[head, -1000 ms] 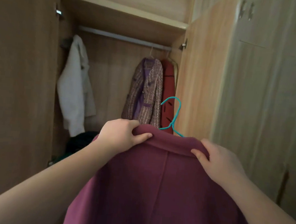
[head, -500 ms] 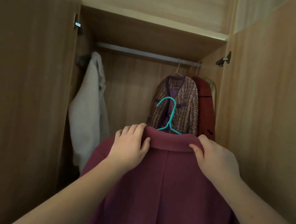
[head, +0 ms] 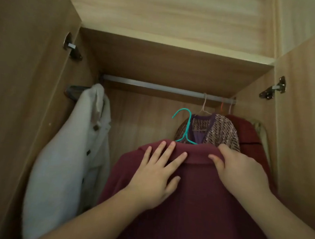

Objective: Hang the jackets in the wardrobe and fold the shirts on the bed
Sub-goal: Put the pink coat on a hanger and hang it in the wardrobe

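Left hand goes flat on the back of the maroon woollen jacket, fingers straight and spread just under the collar, pressing rather than gripping. Right hand has the collar's right side pinched, thumb on the near face and fingers curled over the top edge. Both forearms reach up and forward from the bottom corners of the view.

The maroon jacket sits on a teal wire hanger and is held up inside the open wooden wardrobe. The teal hook stands clear above the collar, below the silver metal rail and not on it.

Inside the wardrobe, an off-white buttoned coat hangs at the far left against the side wall, from a dark fitting that is hard to make out. At the rail's right end hang a brown-and-purple patterned tweed jacket and, just beside it, a red coat, both behind the maroon jacket. A pale edge shows beyond the red coat, too hidden to identify.
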Available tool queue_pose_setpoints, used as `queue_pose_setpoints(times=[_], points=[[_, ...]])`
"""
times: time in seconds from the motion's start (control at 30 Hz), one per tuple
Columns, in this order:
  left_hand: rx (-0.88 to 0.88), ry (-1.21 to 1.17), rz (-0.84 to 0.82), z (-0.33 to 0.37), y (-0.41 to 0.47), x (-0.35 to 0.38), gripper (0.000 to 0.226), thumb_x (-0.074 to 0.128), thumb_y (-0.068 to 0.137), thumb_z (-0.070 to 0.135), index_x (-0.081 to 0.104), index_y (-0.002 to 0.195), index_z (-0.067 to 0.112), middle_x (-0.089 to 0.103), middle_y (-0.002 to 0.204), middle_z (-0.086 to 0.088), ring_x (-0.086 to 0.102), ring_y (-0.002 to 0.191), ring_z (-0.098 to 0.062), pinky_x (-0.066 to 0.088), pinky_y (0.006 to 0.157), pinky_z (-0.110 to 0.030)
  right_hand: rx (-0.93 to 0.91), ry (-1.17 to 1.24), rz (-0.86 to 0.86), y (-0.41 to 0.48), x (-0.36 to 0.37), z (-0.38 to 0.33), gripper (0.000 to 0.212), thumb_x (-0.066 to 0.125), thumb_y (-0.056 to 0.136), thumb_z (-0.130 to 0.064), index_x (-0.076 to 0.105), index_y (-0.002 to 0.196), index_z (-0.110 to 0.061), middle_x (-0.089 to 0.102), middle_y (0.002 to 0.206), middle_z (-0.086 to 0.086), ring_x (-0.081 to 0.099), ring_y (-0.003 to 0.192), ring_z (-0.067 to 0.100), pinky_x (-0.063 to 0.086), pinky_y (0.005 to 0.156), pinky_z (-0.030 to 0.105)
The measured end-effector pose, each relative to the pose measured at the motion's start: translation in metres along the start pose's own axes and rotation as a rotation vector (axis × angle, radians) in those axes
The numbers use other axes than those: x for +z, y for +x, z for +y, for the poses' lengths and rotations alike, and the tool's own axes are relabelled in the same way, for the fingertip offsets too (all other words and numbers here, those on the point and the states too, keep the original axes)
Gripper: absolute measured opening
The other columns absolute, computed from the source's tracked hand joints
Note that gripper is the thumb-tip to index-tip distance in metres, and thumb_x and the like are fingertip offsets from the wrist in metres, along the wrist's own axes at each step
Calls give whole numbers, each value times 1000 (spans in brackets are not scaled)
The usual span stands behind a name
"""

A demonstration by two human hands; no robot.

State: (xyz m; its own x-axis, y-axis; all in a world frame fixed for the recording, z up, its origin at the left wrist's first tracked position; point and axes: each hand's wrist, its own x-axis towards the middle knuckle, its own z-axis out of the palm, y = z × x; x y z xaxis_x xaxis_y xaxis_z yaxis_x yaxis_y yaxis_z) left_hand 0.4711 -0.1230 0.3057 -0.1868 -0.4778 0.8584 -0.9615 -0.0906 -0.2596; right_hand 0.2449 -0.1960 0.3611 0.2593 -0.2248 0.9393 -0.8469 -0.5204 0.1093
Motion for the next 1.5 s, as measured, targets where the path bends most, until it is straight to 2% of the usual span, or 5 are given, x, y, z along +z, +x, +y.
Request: queue_pose_setpoints(times=[0.4,0.9,1.13,1.4,1.5], points=[[-47,-103,138,-64,174,88,59,17,98,60,-6,152,50,-10,166,5,-17,152,-20,-1,122,-55,98,-44,23,154,72,15,35,40,96,-57,53,109,-27,68,102,5,65,95,34,51,74,40],[8,-374,56,-157,324,146,62,25,101,58,0,155,44,-11,167,0,-10,153,-23,5,123,-51,200,-214,74,292,139,-22,33,40,99,-51,56,110,-24,67,105,5,64,94,30,44,67,36],[57,-462,16,-167,335,189,63,25,101,58,-1,156,43,-6,167,0,-5,153,-23,7,123,-50,190,-335,27,306,174,-21,39,40,99,-51,52,129,-28,68,107,4,65,96,28,48,75,37],[84,-530,103,-161,303,216,62,25,101,56,1,156,44,-3,167,3,-6,153,-19,5,123,-47,138,-515,-12,287,182,-24,39,36,99,-56,54,112,-24,67,100,1,65,88,26,55,71,40],[110,-560,204,-150,283,202,61,26,100,54,1,155,45,0,167,5,-6,153,-15,4,124,-44,46,-583,11,264,172,-26,44,35,98,-52,48,129,-23,62,121,0,61,106,25,51,76,38]])
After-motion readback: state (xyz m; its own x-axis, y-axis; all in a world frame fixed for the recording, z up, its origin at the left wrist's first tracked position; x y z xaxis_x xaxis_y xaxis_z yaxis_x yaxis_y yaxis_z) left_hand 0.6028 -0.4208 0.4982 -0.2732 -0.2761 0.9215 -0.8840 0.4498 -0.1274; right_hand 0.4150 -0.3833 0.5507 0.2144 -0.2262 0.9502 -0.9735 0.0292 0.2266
